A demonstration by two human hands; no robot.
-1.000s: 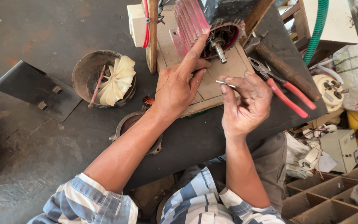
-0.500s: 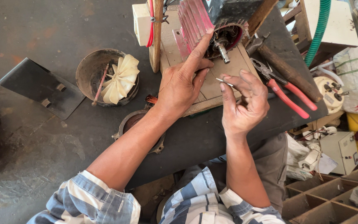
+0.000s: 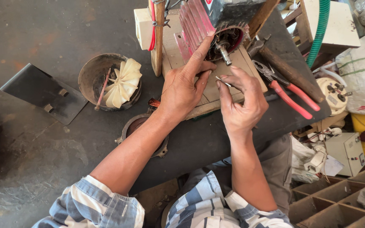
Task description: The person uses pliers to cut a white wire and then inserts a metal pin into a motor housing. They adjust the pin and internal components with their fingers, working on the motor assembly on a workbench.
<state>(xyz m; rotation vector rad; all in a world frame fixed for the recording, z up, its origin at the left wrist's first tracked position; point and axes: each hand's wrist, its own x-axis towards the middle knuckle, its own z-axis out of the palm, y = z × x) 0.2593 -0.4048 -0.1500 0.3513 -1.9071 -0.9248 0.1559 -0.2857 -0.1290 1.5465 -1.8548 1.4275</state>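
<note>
A red finned metal electric motor point(image 3: 203, 21) is lain on the dark desk point(image 3: 199, 143), touched by the left hand's point(image 3: 185, 88) spread fingers; a small thin metal pin point(image 3: 223, 80) is pinched in the right hand point(image 3: 241, 105).

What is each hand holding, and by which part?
Right hand pinches a small metal piece by its near end. Left hand holds nothing; its index fingertip rests on the red finned motor.

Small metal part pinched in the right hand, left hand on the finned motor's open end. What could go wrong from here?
1. The small metal part is held only by the right hand's fingertips; it could slip and drop among the clutter.
2. The left hand has a finger on the motor beside its bare shaft and fin edges; a slip could scrape it.
3. The red-handled pliers lie near the board's edge; a nudge might knock them off.
</note>
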